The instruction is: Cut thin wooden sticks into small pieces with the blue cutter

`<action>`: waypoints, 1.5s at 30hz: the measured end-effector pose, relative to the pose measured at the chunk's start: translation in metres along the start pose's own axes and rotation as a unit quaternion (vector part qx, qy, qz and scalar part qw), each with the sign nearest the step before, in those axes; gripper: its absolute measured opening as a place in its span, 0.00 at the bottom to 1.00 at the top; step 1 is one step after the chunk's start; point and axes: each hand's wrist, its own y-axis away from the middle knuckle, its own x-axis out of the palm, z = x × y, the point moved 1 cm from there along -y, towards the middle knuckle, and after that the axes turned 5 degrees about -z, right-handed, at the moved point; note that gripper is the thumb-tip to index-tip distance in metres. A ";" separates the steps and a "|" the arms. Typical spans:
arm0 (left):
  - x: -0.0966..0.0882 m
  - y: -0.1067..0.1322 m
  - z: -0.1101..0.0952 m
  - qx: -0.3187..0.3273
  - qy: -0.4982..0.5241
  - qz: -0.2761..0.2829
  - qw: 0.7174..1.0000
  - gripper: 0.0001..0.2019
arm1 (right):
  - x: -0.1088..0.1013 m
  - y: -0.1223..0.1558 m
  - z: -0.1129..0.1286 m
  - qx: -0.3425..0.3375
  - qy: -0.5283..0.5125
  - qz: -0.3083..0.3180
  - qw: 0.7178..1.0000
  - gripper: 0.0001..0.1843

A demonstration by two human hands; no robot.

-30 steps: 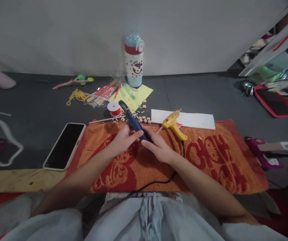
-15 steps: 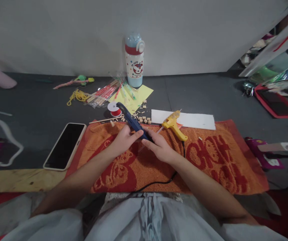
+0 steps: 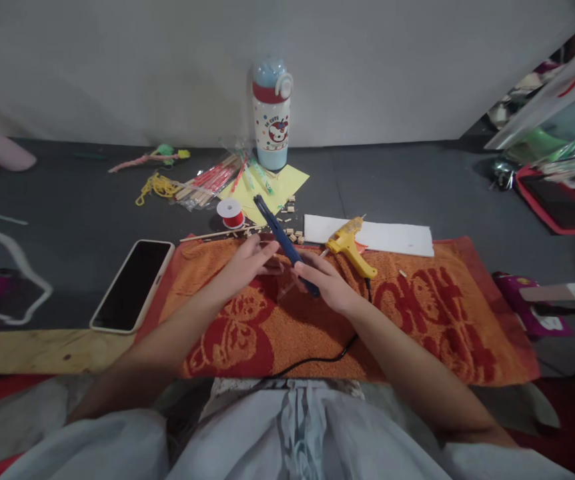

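My right hand [image 3: 323, 283] is closed round a dark blue cutter-like tool [image 3: 282, 240] whose tip points up and away over the orange and red towel [image 3: 432, 313]. My left hand [image 3: 247, 263] sits just left of the tool with its fingers pinched near the blade on something too small to name. A thin wooden stick [image 3: 220, 233] lies along the towel's far edge. Small cut wooden bits [image 3: 292, 235] are scattered beside it.
A yellow glue gun [image 3: 348, 245] with a black cord rests on the towel by a white strip [image 3: 392, 235]. Around lie a phone [image 3: 132, 285], red thread spool [image 3: 230, 213], packet of sticks [image 3: 212, 180], yellow paper [image 3: 287, 181], bottle [image 3: 271, 113], and wooden board [image 3: 37, 350].
The blue tool has lifted and swung a little to the right in my right hand. My left hand has loosened off the tool, fingers now beside it.
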 end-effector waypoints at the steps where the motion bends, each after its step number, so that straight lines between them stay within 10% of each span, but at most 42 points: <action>1: -0.004 -0.001 -0.002 0.004 -0.032 -0.002 0.999 0.18 | -0.001 0.000 0.001 0.009 -0.021 0.003 1.000 0.19; 6: -0.034 -0.012 -0.012 0.061 -0.263 -0.090 0.959 0.12 | -0.003 0.001 0.006 0.008 -0.080 0.006 0.997 0.20; 10: -0.053 -0.014 -0.024 0.124 -0.476 -0.157 0.857 0.13 | -0.004 0.002 0.009 0.006 -0.077 0.011 0.997 0.20; 20: -0.039 -0.018 -0.007 0.122 -0.649 -0.072 0.748 0.15 | -0.007 0.002 0.009 -0.014 -0.071 0.020 0.997 0.19; 29: -0.048 -0.017 -0.019 0.147 -0.497 -0.182 0.836 0.18 | -0.008 0.002 0.008 -0.015 -0.057 0.014 0.998 0.20; 37: -0.064 0.012 -0.063 0.113 -0.586 -0.089 0.797 0.10 | -0.012 0.002 0.006 -0.021 -0.037 0.025 0.999 0.19; 45: -0.081 0.031 -0.035 0.061 -0.632 0.028 0.772 0.06 | -0.009 0.006 0.016 -0.028 -0.030 0.031 0.999 0.21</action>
